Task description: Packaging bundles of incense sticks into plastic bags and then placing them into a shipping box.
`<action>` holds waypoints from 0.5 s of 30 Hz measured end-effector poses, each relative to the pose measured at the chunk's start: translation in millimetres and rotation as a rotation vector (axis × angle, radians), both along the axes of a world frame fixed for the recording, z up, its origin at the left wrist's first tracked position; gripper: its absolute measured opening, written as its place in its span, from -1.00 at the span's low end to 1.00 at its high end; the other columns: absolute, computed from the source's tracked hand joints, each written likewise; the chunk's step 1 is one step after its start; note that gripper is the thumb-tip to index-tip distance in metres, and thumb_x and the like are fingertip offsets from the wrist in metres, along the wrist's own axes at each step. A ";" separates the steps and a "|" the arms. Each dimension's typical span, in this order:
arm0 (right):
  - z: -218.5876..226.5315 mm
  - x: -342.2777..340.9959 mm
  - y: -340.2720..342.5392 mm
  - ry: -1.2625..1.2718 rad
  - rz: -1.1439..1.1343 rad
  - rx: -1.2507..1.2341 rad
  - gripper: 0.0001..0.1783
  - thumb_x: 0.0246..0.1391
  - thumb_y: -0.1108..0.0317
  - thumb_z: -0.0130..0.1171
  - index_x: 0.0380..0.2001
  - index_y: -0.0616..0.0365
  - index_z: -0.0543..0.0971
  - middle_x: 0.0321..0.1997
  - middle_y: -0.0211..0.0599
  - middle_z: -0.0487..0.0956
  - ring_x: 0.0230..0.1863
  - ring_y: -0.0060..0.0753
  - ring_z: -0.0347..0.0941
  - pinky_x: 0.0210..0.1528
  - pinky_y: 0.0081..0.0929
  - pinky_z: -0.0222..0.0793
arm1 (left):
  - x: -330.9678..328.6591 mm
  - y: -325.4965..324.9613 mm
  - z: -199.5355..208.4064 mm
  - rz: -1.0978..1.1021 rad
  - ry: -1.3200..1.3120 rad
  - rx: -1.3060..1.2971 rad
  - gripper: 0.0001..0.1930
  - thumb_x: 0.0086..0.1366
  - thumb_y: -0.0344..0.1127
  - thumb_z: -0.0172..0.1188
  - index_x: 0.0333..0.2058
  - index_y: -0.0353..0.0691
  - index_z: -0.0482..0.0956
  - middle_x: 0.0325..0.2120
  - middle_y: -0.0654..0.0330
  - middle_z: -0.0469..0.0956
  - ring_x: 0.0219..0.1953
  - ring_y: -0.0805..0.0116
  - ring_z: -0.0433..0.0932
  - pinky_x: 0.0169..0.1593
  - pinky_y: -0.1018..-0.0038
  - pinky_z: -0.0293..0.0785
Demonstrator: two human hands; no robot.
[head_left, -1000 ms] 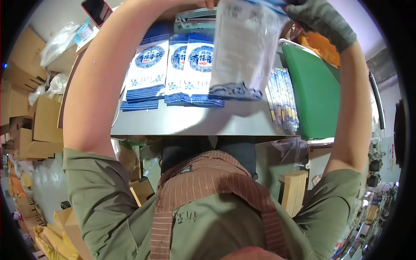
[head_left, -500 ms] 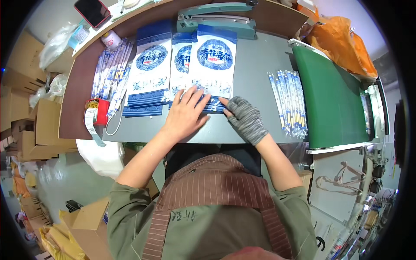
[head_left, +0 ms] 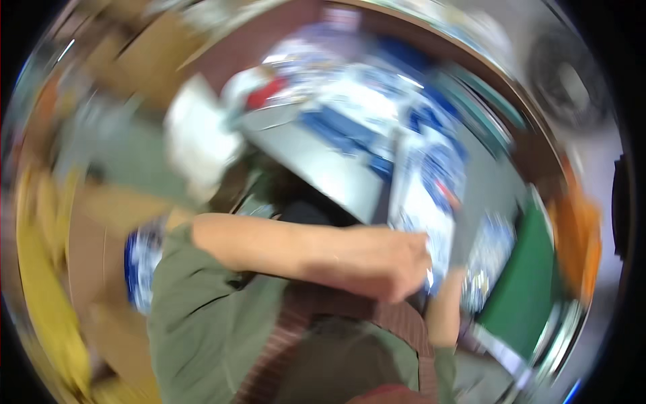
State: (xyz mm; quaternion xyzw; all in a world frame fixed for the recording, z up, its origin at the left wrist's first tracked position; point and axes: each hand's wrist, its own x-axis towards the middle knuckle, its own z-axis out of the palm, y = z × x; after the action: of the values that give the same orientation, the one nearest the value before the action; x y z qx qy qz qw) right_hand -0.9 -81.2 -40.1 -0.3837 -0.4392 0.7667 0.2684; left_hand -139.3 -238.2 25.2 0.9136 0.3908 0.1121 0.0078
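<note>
The left hand (head_left: 404,266) is curled, knuckles up, just beside the near end of a white-and-blue bag (head_left: 431,192); blur hides whether its fingers pinch the edge. The right hand is mostly hidden behind the bag, so I cannot tell its grip; a reddish patch midway along the bag may be a fingertip or printing. The bag extends away from the left hand, its long axis running outward and leaning slightly rightward, crosswise to the left forearm (head_left: 289,252). That forearm reaches nearly level across the body from a bent elbow, while the right forearm (head_left: 444,316) rises steeply and meets the bag's near end. Of what shows, the left hand is nearest this end. Farther out, beyond and to the left of the left hand, a group of blue-and-white bags (head_left: 356,101) lies on a grey tabletop (head_left: 336,182). To the right of the held-up bag are slim packets (head_left: 488,252), then a green board (head_left: 521,293). Well to the left of both hands, behind the left elbow, stands a cardboard box (head_left: 87,249) with blue-and-white packaging (head_left: 142,262) inside.
</note>
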 end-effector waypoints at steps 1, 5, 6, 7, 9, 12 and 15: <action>-1.3 -18.6 -12.7 0.015 0.206 -0.024 -0.55 0.06 0.25 0.14 -0.06 0.39 0.51 -0.14 -0.05 0.58 -0.19 -0.25 0.57 -0.09 -0.41 0.53 | -5.4 -22.9 -12.1 0.018 -0.018 -0.027 -0.61 -0.01 -0.20 0.19 -0.26 -0.39 0.50 -0.19 -0.09 0.49 -0.03 0.04 0.48 0.18 0.21 0.27; 45.7 -51.4 -82.2 0.044 0.368 -0.083 -0.47 -0.05 0.19 0.25 -0.07 0.37 0.50 -0.16 -0.05 0.59 -0.25 -0.23 0.58 -0.18 -0.37 0.55 | -14.5 -117.3 -37.6 0.816 -1.424 0.229 -0.13 0.17 -0.03 0.28 0.27 -0.34 0.01 0.34 -0.09 -0.21 0.36 0.17 -0.07 0.36 0.27 -0.09; 42.9 -71.1 -101.2 0.006 0.583 -0.054 -0.47 -0.01 0.20 0.22 0.00 0.32 0.47 -0.07 -0.12 0.55 -0.17 -0.31 0.54 -0.11 -0.38 0.51 | -14.9 -146.0 -36.8 0.909 -1.867 0.180 -0.16 0.19 -0.10 0.28 0.27 -0.35 0.00 0.28 -0.08 -0.01 0.27 0.17 0.13 0.27 0.29 0.11; 38.8 -95.8 -118.6 -0.024 0.795 -0.018 -0.46 0.03 0.21 0.19 0.06 0.26 0.44 0.01 -0.19 0.52 -0.08 -0.39 0.50 -0.04 -0.39 0.46 | -11.9 -170.6 -36.9 0.943 -2.319 0.148 -0.18 0.20 -0.17 0.28 0.27 -0.36 -0.01 0.21 -0.07 0.19 0.18 0.17 0.33 0.19 0.31 0.31; 35.7 -143.8 -192.4 0.056 1.121 0.124 -0.47 -0.01 0.31 0.24 0.06 0.25 0.44 -0.04 -0.21 0.53 -0.09 -0.40 0.50 -0.02 -0.43 0.44 | 1.2 -225.7 -45.6 0.894 -2.467 0.195 -0.32 0.27 -0.20 0.21 0.22 -0.40 0.10 0.10 0.01 0.35 0.06 0.28 0.45 0.04 0.43 0.46; 33.4 -181.6 -283.9 0.099 1.672 0.196 -0.34 0.01 0.31 0.27 0.18 0.22 0.31 0.05 -0.18 0.47 -0.02 -0.40 0.46 0.07 -0.45 0.36 | 30.6 -316.5 -42.0 1.270 -2.517 0.396 -0.51 0.27 -0.23 0.20 0.09 -0.36 0.34 -0.06 0.06 0.49 -0.03 0.30 0.51 0.02 0.44 0.49; 8.5 -187.9 -345.9 0.506 1.711 0.791 -0.21 0.06 0.24 0.27 0.29 0.23 0.16 0.09 -0.02 0.43 0.12 -0.31 0.39 0.06 -0.47 0.39 | 46.9 -396.7 -55.9 1.853 -2.580 0.862 -0.53 0.20 -0.21 0.25 0.02 -0.33 0.43 -0.12 0.04 0.54 -0.18 0.28 0.60 -0.04 0.42 0.55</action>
State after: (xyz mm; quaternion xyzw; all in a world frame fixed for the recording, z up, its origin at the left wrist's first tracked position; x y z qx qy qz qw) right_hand -188.8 -427.1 -31.6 0.3587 -0.7243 0.5596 -0.1830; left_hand -92.4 -634.9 -30.6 0.3737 -0.4482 -0.8121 -0.0034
